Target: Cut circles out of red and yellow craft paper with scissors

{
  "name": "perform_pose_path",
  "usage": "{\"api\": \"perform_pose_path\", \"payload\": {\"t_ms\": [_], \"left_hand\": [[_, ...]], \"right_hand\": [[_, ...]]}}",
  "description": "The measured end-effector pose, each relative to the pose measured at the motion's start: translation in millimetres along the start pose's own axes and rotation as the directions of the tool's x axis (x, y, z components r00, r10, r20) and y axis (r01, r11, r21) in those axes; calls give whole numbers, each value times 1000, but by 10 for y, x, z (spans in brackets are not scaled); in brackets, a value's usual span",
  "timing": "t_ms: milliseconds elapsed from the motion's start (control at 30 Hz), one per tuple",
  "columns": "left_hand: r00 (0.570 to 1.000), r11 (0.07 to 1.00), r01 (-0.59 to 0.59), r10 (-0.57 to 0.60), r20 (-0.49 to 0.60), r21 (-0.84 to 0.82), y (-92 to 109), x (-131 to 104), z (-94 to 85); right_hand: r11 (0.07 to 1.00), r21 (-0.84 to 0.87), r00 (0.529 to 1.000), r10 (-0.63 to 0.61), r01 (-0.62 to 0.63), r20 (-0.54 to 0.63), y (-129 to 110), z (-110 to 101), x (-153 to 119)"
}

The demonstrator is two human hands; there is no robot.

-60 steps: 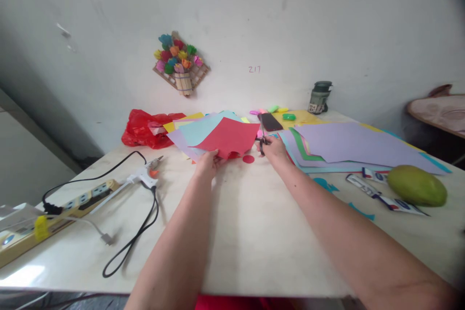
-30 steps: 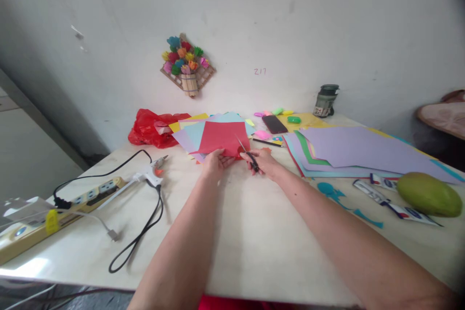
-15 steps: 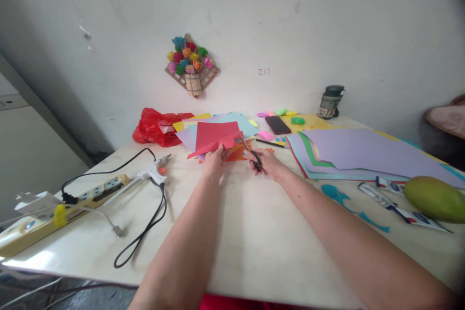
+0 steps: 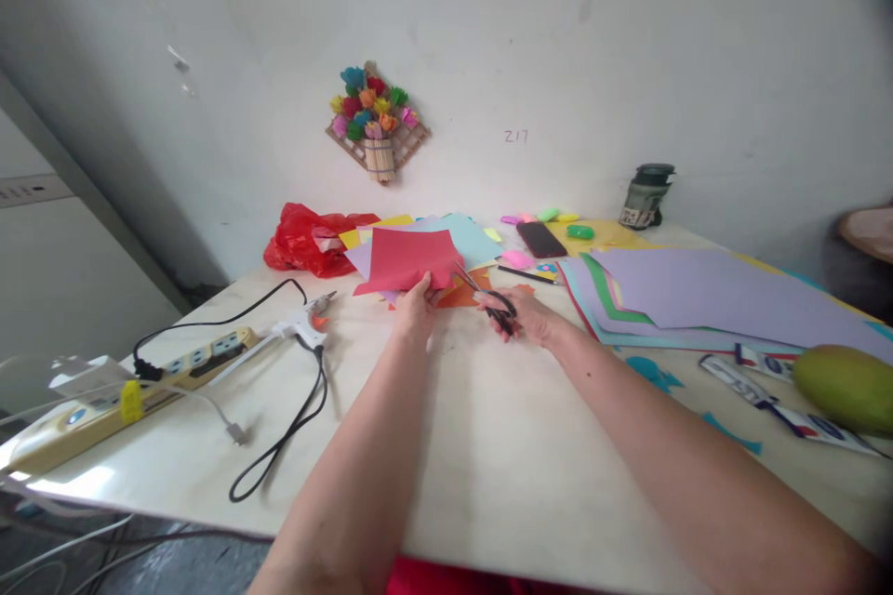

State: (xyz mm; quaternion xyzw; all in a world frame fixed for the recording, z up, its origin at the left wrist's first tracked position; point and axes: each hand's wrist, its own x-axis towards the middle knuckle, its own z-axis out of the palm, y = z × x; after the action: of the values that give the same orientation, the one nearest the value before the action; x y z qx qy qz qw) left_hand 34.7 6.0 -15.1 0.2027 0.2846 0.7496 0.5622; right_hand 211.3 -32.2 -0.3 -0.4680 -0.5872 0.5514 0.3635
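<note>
A sheet of red paper (image 4: 408, 256) is pinched at its lower edge by my left hand (image 4: 418, 305), thumb on top. My right hand (image 4: 525, 314) is closed around the black handles of a pair of scissors (image 4: 499, 310). The scissor blades point up and left, with their tips at the right edge of the red paper. Whether the tips touch the paper I cannot tell. Beneath and behind lie light blue paper (image 4: 471, 240) and orange paper (image 4: 467, 290), with purple and yellow sheets partly covered.
To the left lie a glue gun (image 4: 303, 327) with a looped black cord and a power strip (image 4: 132, 400). A red plastic bag (image 4: 299, 242), phone (image 4: 542, 240) and pencil (image 4: 527, 275) lie farther back. On the right are large purple paper (image 4: 684, 284), a mango (image 4: 844, 389) and a bottle (image 4: 647, 197).
My right hand and the scissors have shifted slightly right, away from the red paper. The red sheet is tilted a little differently in my left hand. The whole view has shifted slightly.
</note>
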Motion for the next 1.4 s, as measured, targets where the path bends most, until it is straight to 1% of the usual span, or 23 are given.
{"api": "perform_pose_path", "payload": {"t_ms": [133,233,367,500,633,733,833,900,1067,1267,1400], "left_hand": [[999,999,33,-32,-22,24,-16,7,-5],[997,996,62,-59,-51,69,-10,-18,10],[991,991,111,-104,-88,78,-2,-36,24],[981,987,159,-155,-115,27,-11,-45,42],[976,979,200,-202,-83,-30,-35,-82,77],[967,968,249,-249,-57,-13,-48,-113,100],[957,958,285,-284,-58,17,-47,-138,116],[956,957,289,-287,-56,28,-44,-149,122],[969,969,245,-245,-25,11,-60,-145,114],[972,974,227,-226,-67,4,-72,-129,110],[980,980,199,-199,-28,-6,-76,-132,95]], "right_hand": [[996,-82,996,38,-31,85,-36,-48,-44],[994,-97,992,59,-48,114,-30,-45,-41],[998,-45,995,43,-39,94,-10,13,-20],[999,22,997,21,-23,71,9,71,-6],[999,45,999,22,-24,46,32,97,14],[998,53,999,23,-24,30,39,103,28],[998,63,1000,27,-28,16,41,107,36],[998,61,1000,27,-28,7,50,109,44],[998,64,1000,3,-4,11,95,105,73],[996,91,1000,1,-3,17,82,111,53],[995,104,1000,-10,7,22,64,112,37]]}}
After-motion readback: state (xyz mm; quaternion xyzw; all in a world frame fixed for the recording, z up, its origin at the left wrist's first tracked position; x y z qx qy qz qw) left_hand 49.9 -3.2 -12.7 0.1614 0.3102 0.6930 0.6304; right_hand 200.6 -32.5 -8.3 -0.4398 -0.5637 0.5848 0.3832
